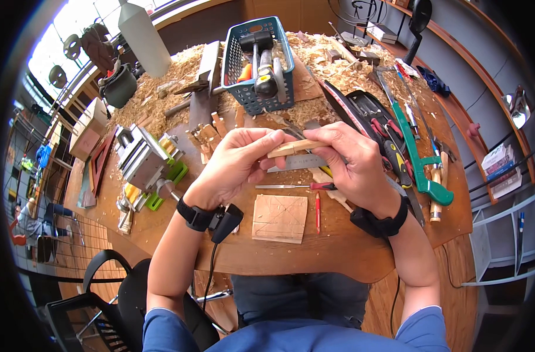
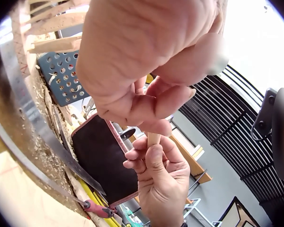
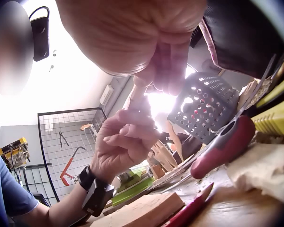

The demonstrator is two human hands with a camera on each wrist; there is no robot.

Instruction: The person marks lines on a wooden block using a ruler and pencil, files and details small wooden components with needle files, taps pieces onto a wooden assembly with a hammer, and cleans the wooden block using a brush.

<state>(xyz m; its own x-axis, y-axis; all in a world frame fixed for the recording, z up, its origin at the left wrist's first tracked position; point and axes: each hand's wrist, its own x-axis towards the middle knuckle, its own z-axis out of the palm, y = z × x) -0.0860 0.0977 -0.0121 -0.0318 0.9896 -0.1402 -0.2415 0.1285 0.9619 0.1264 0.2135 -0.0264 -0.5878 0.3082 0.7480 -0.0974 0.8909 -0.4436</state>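
Note:
Both hands hold a small, slim strip of pale wood up above the table. At one end the left hand pinches it between thumb and fingers. The right hand grips its other end, thumb underneath and fingers over the top. In the left wrist view a short bit of the strip shows above the right thumb. Below the hands lie a steel ruler, a thin metal tool with a red handle, a square wooden board with pencil lines, and a red pencil.
A blue perforated basket of tools stands at the back among wood shavings. To the left sits a metal vise with green parts. A green-handled saw and an opened tool case lie to the right.

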